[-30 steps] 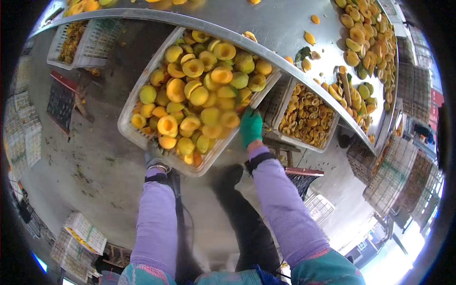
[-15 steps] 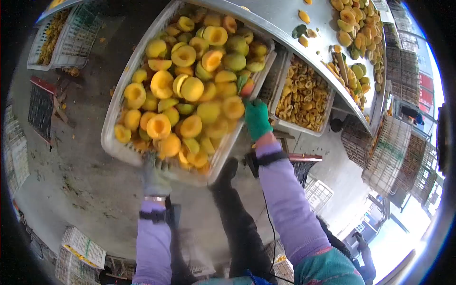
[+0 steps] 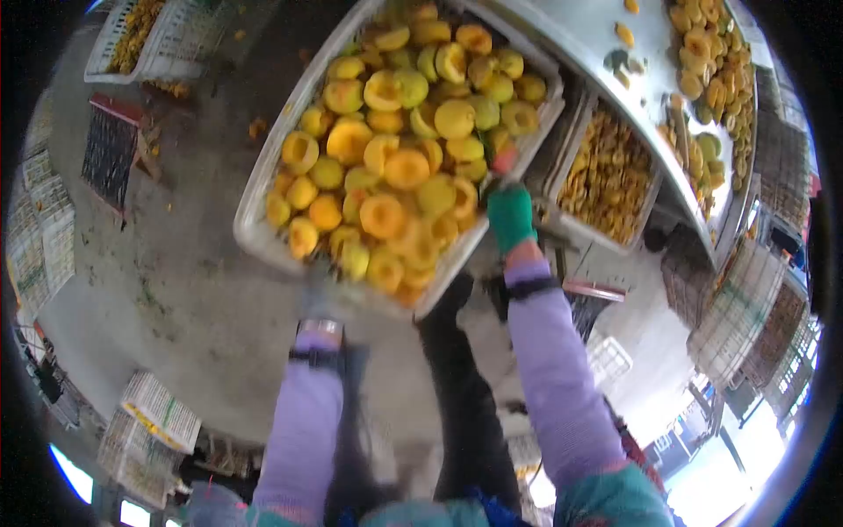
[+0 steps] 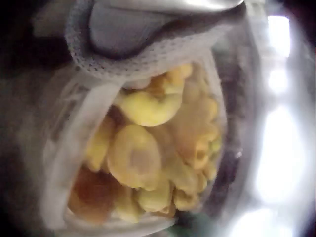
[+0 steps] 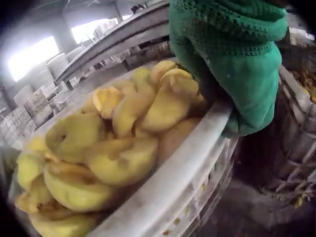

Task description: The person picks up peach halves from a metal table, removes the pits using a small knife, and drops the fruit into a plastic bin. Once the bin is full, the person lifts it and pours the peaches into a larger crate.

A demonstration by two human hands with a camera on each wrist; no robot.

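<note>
A white plastic crate (image 3: 255, 211) full of halved yellow-orange stone fruit (image 3: 383, 216) tilts in front of me, its far end beside the metal table. My right hand (image 3: 511, 218), in a green glove, grips its right rim; the right wrist view shows the fingers curled over the edge (image 5: 168, 180). At the near left corner, my left hand (image 3: 323, 297) in a grey glove holds the rim, blurred, its fingers mostly hidden. The left wrist view shows the grey glove cuff (image 4: 143, 61) over the crate and fruit (image 4: 134, 155).
The metal table (image 3: 580, 35) carries more fruit halves (image 3: 716, 61) at upper right. Beneath its edge stands another crate of smaller pieces (image 3: 610, 176). A low stool (image 3: 110, 158) and a filled crate (image 3: 167, 48) are at left. Stacked crates (image 3: 39, 228) line the sides.
The crate, gripped by both hands, has come out from beneath the table edge and looks nearer and larger than a second ago. Over the last half second it shifted rightward in view.
</note>
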